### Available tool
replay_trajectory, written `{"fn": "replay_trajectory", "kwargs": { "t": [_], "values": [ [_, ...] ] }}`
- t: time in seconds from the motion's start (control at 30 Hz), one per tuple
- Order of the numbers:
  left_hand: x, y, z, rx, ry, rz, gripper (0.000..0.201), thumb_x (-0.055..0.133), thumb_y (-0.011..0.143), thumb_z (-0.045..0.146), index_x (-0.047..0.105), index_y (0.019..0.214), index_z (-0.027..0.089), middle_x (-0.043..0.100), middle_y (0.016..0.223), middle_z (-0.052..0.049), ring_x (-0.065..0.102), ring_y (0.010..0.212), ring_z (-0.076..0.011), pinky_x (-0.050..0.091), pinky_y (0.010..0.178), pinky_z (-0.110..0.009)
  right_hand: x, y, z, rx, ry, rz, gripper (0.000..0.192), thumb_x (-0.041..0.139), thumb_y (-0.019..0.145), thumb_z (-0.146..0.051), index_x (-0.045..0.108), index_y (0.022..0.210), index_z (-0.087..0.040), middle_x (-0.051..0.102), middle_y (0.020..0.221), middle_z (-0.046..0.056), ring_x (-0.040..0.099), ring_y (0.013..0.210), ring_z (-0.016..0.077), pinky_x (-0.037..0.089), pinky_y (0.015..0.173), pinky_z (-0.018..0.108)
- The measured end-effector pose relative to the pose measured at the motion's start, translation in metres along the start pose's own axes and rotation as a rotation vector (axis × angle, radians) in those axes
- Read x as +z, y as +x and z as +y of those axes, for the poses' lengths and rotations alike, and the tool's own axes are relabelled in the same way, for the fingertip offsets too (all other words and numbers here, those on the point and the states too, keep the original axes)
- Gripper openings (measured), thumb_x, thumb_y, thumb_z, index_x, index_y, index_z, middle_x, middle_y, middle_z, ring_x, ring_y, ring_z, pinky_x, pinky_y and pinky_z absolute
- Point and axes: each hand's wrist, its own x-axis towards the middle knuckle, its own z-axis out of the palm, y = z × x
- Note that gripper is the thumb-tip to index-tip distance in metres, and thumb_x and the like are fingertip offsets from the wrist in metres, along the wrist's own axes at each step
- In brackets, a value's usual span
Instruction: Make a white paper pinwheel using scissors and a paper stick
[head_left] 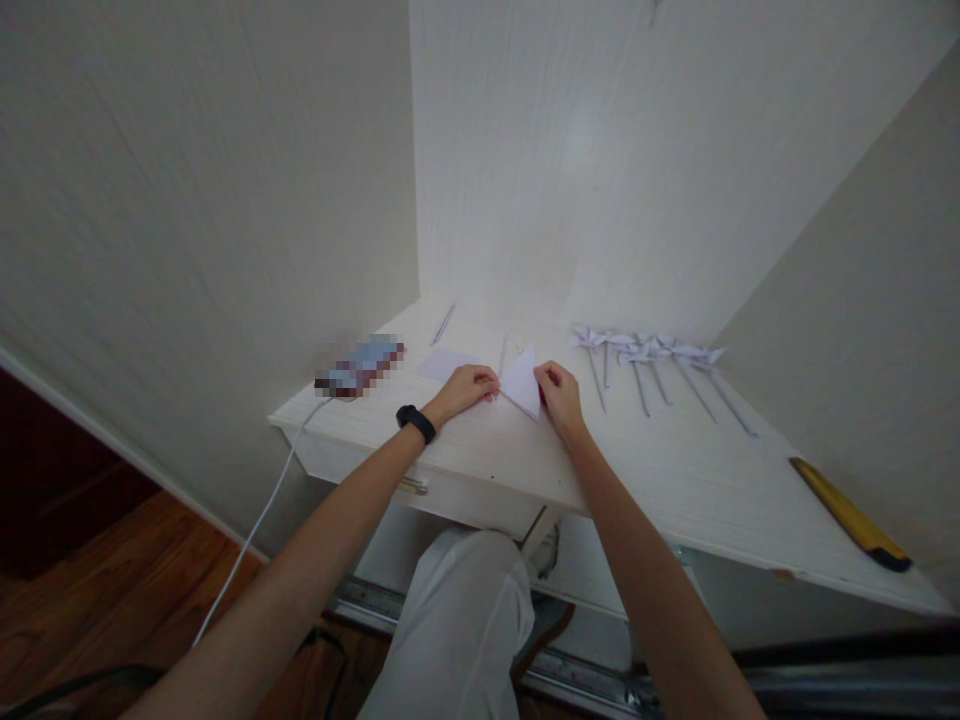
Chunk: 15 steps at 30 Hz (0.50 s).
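Head view is showing me a folded white paper (523, 384), roughly triangular, standing out between the two hands over the near-middle part of the bench (465, 432). I'm judging it as very light, springy along its creased edge and soft across the flat face, so hard squeezing would probably be wrinkling or tearing it. I'd be taking hold at the corners and the folded edge with fingertips only, leaving the broad middle untouched. The left hand (472, 386) is curling nearly closed, its fingertips appearing to pinch the left corner; the right hand (557, 393) is closing thumb and fingers on the right edge. How firmly they are pressing, I cannot tell.

Just left, a flat paper sheet (441, 363) is lying partly beside the left hand, and a thin stick (443, 325) is resting farther off. To the right, paper pinwheels (654, 348) are lying in a row, stems pointing near. A phone-like device (361, 366), blurred out, is sitting far left, and a yellow-and-black tool (847, 511) is lying at the right edge.
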Motion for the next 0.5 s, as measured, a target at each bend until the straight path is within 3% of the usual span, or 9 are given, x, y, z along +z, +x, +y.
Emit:
{"fn": "replay_trajectory", "kwargs": {
  "t": [0.33, 0.5],
  "values": [
    [-0.0003, -0.0014, 0.0047, 0.007, -0.009, 0.015, 0.012, 0.059, 0.074, 0.023, 0.062, 0.069, 0.012, 0.064, 0.063, -0.003, 0.057, 0.056, -0.0107, 0.043, 0.058, -0.022, 0.0012, 0.0016, 0.0068, -0.028, 0.001, -0.021, 0.022, 0.048, 0.077, -0.036, 0.052, 0.063, -0.019, 0.049, 0.06, -0.001, 0.045, 0.061, 0.0148, 0.033, 0.058, 0.027],
    [-0.0004, -0.0007, 0.0083, -0.076, -0.027, 0.092, 0.009, 0.057, 0.075, 0.019, 0.061, 0.07, 0.012, 0.06, 0.059, -0.001, 0.055, 0.052, -0.0094, 0.04, 0.05, -0.02, 0.0006, 0.0003, 0.0061, -0.015, 0.007, -0.045, 0.022, 0.05, 0.076, -0.038, 0.055, 0.068, -0.019, 0.053, 0.063, -0.001, 0.047, 0.062, 0.0147, 0.035, 0.059, 0.026]
  ]
}}
